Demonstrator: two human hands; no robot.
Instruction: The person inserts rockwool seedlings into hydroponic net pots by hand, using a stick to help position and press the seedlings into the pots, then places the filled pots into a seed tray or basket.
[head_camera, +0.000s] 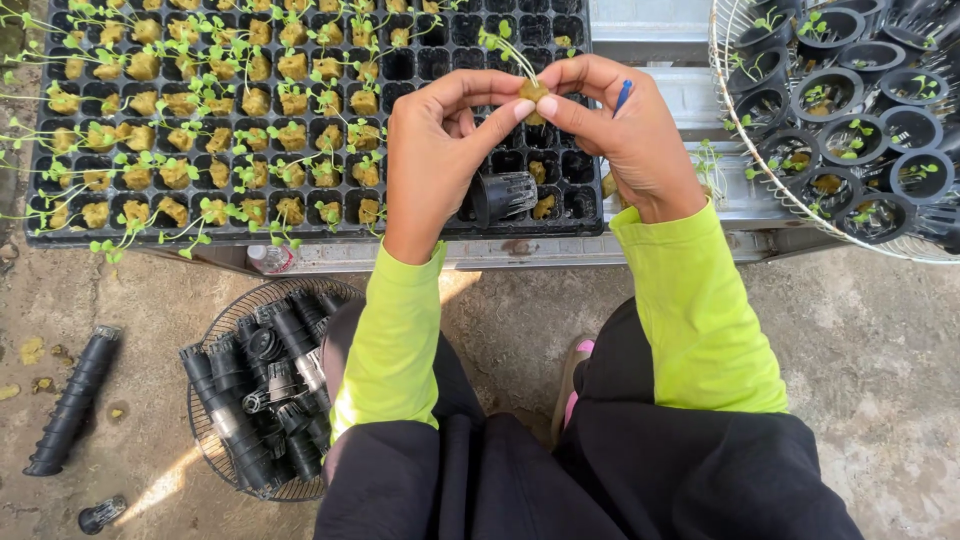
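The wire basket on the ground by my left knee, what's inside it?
The wire basket holds stacks of black net pots, nested and lying on their sides. The person's left sleeve and knee cover its right edge, so anything there is hidden.

Rough grey concrete floor below, stained and gritty, with a patch of sunlight near the lower left. Low metal bench across the top, its front edge scuffed and rust-spotted. Beside the bench's front left corner, a round wire basket on the floor. Further left, a black stack of pots lying on the concrete.
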